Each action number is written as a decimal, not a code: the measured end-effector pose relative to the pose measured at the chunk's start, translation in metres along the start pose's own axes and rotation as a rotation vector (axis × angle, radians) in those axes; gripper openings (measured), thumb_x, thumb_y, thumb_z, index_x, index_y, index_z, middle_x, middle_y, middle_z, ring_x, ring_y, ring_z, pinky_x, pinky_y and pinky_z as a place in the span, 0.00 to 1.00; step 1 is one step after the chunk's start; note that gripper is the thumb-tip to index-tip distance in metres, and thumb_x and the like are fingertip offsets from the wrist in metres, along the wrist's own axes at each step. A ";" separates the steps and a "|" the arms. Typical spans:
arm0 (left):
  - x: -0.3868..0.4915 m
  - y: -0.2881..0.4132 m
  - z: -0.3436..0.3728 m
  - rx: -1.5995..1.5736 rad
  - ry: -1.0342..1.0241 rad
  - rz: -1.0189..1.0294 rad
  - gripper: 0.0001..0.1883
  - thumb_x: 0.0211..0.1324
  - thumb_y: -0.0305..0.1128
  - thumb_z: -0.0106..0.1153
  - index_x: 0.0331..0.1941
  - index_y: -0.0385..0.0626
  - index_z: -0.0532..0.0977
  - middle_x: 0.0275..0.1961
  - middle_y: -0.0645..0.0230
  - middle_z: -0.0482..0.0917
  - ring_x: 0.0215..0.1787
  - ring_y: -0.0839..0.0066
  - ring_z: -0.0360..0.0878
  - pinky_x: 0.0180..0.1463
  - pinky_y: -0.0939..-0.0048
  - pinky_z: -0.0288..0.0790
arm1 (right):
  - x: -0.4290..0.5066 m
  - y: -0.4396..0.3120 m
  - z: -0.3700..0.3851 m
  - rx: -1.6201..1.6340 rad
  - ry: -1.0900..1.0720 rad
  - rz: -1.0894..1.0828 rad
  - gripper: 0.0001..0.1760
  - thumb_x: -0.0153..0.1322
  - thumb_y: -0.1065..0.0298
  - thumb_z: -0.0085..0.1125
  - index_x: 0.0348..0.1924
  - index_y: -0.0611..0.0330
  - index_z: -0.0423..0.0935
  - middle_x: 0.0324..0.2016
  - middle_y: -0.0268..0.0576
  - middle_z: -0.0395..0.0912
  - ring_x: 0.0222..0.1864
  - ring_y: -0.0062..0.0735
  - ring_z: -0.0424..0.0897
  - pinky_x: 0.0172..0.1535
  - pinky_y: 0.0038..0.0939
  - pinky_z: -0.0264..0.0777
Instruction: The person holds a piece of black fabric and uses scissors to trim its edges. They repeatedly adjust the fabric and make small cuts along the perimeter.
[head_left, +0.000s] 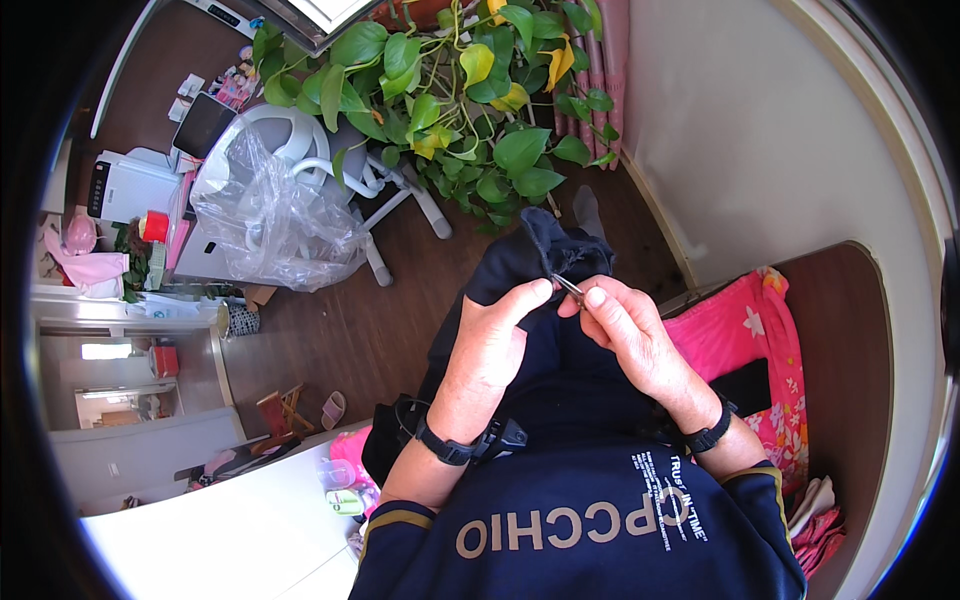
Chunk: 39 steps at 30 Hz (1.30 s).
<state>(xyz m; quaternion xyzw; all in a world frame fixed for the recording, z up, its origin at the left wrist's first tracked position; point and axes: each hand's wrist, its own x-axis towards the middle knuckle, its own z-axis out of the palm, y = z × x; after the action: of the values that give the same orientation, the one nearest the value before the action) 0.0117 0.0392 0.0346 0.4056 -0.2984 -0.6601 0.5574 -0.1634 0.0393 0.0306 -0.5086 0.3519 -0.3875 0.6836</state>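
Dark navy cloth (577, 255) with a frayed, fuzzy edge is bunched over my lap. My left hand (491, 337) grips its near edge, thumb on top and the other fingers hidden beneath. Between the thumb and fingers of my right hand (634, 330) is a small pointed metal tool (568, 286), perhaps small scissors or a seam ripper; its exact kind is too small to tell. The tool's tip meets the cloth edge right beside my left thumb. Each wrist wears a black strap, and a small black device (510, 436) sits by the left one.
A pink floral cloth (720, 330) with a black flat object (744, 386) lies to the right. Ahead, a leafy potted plant (480, 97) hangs low. Clear plastic (277, 210) drapes a white swivel chair (409, 199) at the left. A slipper (334, 409) rests on the wood floor.
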 end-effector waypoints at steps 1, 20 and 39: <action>0.000 0.000 0.000 0.003 -0.001 0.003 0.21 0.56 0.21 0.57 0.55 0.39 0.74 0.48 0.68 0.81 0.51 0.77 0.78 0.59 0.73 0.69 | 0.000 0.000 0.000 0.007 0.002 0.001 0.23 0.80 0.51 0.42 0.39 0.64 0.77 0.18 0.25 0.59 0.22 0.13 0.57 0.26 0.21 0.53; -0.001 -0.002 0.002 -0.004 0.011 0.026 0.18 0.56 0.20 0.55 0.53 0.40 0.74 0.48 0.68 0.81 0.50 0.76 0.78 0.59 0.73 0.70 | -0.001 0.000 0.005 0.034 0.004 0.021 0.24 0.81 0.50 0.39 0.42 0.61 0.76 0.18 0.25 0.59 0.21 0.13 0.55 0.26 0.19 0.49; 0.000 -0.006 0.010 -0.022 0.048 0.063 0.17 0.57 0.18 0.55 0.51 0.41 0.74 0.48 0.68 0.80 0.50 0.76 0.79 0.58 0.73 0.71 | 0.000 0.004 0.011 0.167 0.041 0.002 0.23 0.81 0.52 0.37 0.42 0.60 0.76 0.18 0.25 0.60 0.21 0.13 0.55 0.25 0.19 0.49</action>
<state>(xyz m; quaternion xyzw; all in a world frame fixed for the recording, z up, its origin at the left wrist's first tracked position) 0.0000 0.0404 0.0343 0.4057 -0.2903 -0.6354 0.5894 -0.1533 0.0451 0.0292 -0.4415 0.3329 -0.4251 0.7166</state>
